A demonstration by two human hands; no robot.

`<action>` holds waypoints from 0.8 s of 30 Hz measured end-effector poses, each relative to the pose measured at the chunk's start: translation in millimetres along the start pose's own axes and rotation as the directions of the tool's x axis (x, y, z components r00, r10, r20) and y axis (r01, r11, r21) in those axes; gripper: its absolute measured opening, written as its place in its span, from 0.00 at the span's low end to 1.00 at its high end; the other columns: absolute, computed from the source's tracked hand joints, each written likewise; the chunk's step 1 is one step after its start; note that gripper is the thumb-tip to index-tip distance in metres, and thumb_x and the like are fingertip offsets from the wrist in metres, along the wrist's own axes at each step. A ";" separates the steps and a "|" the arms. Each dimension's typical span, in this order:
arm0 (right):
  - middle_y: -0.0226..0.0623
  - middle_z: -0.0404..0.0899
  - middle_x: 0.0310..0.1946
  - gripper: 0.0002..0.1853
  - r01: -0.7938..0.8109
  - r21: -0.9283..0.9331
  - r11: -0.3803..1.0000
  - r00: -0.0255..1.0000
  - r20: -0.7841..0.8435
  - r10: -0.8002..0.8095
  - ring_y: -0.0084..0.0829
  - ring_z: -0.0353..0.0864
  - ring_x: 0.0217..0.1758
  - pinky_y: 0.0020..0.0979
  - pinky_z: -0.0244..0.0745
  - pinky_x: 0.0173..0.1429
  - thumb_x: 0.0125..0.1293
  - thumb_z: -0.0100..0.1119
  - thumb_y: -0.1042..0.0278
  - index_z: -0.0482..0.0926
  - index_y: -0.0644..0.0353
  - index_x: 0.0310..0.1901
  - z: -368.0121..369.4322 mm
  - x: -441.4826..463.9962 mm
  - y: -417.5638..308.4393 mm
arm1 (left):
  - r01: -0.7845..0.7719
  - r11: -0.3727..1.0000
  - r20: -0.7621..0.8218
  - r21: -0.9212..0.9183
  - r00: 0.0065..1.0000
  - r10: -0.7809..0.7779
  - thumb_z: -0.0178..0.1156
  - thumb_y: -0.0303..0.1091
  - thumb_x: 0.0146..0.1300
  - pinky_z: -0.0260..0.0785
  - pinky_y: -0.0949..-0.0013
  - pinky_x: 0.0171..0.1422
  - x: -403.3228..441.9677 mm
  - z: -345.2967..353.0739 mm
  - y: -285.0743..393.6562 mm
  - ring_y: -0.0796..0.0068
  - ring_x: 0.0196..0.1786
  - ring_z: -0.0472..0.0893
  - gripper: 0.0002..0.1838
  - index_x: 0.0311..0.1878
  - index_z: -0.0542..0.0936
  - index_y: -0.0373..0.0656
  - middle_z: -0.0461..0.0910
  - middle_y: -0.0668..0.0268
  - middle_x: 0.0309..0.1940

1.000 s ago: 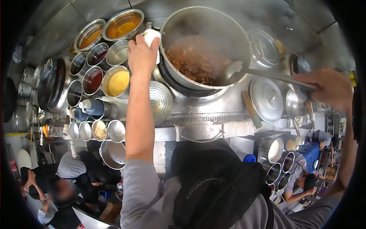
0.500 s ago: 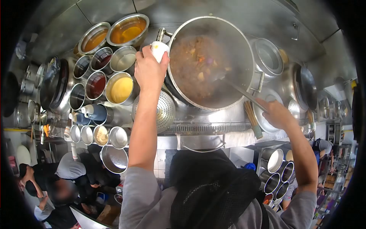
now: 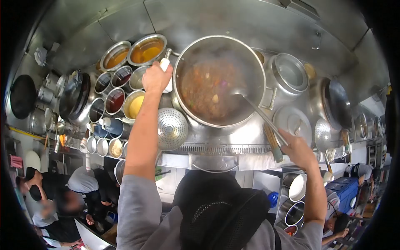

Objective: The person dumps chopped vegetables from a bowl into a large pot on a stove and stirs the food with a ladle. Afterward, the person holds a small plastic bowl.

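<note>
Slip risk at the cloth, splash risk at the ladle

Right hand (image 3: 298, 151) is wrapped round the ladle (image 3: 263, 113) handle; scoop sits in the food (image 3: 204, 93), up and left of that grip. Left hand (image 3: 156, 78) clenches a white cloth (image 3: 165, 64) by the pot handle (image 3: 175, 53); can't tell if it grips metal through it. Steaming pot (image 3: 257, 70) is between the hands, a little beyond them. If cloth slides, fingers could touch hot metal. Hard ladle push could shift pot or slop food. Brush (image 3: 273, 143), just left of right hand, could snag the ladle.
</note>
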State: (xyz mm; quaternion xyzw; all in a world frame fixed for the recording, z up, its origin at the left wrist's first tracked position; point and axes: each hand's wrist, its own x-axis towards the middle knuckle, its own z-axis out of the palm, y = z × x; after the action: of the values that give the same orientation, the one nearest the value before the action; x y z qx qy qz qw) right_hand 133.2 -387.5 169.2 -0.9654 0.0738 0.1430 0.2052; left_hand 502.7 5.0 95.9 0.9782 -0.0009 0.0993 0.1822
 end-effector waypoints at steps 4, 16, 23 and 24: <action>0.68 0.85 0.54 0.35 0.017 0.355 0.935 0.990 -0.137 0.034 0.61 0.88 0.52 0.45 0.81 0.59 0.67 0.68 0.77 0.72 0.64 0.76 28.2 -28.2 22.4 | 0.020 1.000 0.054 0.018 0.998 -0.021 0.62 0.70 0.63 0.74 0.43 0.71 45.7 35.2 -25.9 0.36 0.63 0.83 0.43 0.65 0.84 0.40 0.85 0.37 0.58; 0.59 0.86 0.50 0.35 0.158 0.322 0.933 0.935 -0.353 -0.036 0.61 0.86 0.49 0.50 0.80 0.55 0.67 0.67 0.78 0.73 0.54 0.77 105.4 -20.2 89.8 | 0.066 0.998 0.154 0.020 0.986 -0.068 0.62 0.73 0.64 0.77 0.43 0.64 -33.4 13.6 -37.6 0.34 0.57 0.86 0.42 0.52 0.89 0.34 0.88 0.36 0.48; 0.50 0.85 0.40 0.35 0.206 0.266 0.942 0.892 -0.447 -0.068 0.54 0.86 0.39 0.49 0.81 0.45 0.69 0.68 0.77 0.73 0.51 0.78 133.8 -28.1 82.3 | 0.035 0.991 -0.081 -0.131 0.996 -0.046 0.61 0.69 0.72 0.76 0.46 0.64 -76.3 4.1 -33.5 0.35 0.58 0.85 0.41 0.60 0.84 0.32 0.87 0.37 0.51; 0.50 0.85 0.40 0.35 0.196 0.261 0.945 0.893 -0.446 -0.062 0.54 0.86 0.39 0.49 0.81 0.45 0.69 0.68 0.77 0.73 0.51 0.78 140.5 -32.4 78.5 | 0.107 0.953 -0.024 -0.283 0.993 -0.119 0.60 0.65 0.75 0.76 0.51 0.65 -81.6 1.8 -42.3 0.42 0.58 0.87 0.39 0.62 0.82 0.31 0.87 0.40 0.54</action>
State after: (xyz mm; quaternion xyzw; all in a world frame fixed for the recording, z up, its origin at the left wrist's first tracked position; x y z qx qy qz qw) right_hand 52.2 -397.2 26.7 -0.9333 0.0731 -0.1015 0.3367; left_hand 424.7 41.1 63.2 0.9386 0.0447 0.1077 0.3247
